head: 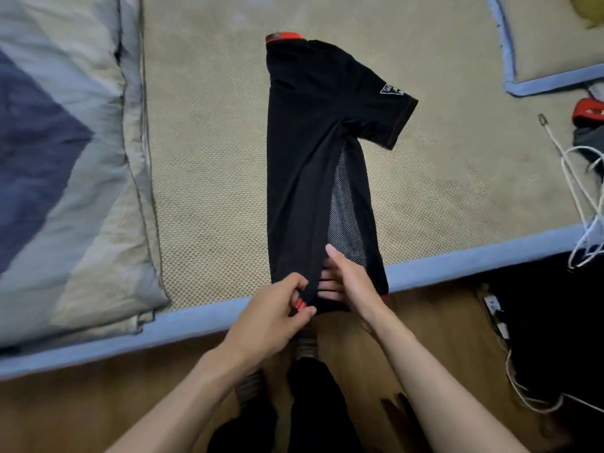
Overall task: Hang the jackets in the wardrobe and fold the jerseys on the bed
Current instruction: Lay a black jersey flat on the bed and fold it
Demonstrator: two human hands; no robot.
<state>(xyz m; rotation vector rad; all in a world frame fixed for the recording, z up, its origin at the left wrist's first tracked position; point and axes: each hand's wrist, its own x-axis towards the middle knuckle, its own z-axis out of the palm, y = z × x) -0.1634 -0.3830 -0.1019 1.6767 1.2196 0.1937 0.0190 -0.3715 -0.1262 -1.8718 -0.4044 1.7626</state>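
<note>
You are standing at the edge of the bed (209, 178), looking down at a black jersey (304, 165) that is lying lengthwise on the woven mat, stretching away from your hands toward its red collar at the far end. The jersey is folded in half along its length, with one short sleeve sticking out to the right, beyond your right hand, and a mesh side panel showing along its right edge. Your left hand (274, 308) is pinching the near hem, thumb and curled fingers closing on the red trim at the jersey's lower left corner. Your right hand (349, 282) is lying just beside it, touching the same hem, its thumb stretched out flat on top of the black fabric while its fingers are sliding under the cloth and peeking out below it, so the hand is gripping the hem between thumb and fingers. The two hands are sitting close together at the bed's blue border. Well to the left of your left hand a grey and blue quilt (65, 158) is lying bunched on the bed. Far to the right of your right hand, white cables (585, 204) are trailing over the bed's edge, near a red and dark garment (588, 112).
</note>
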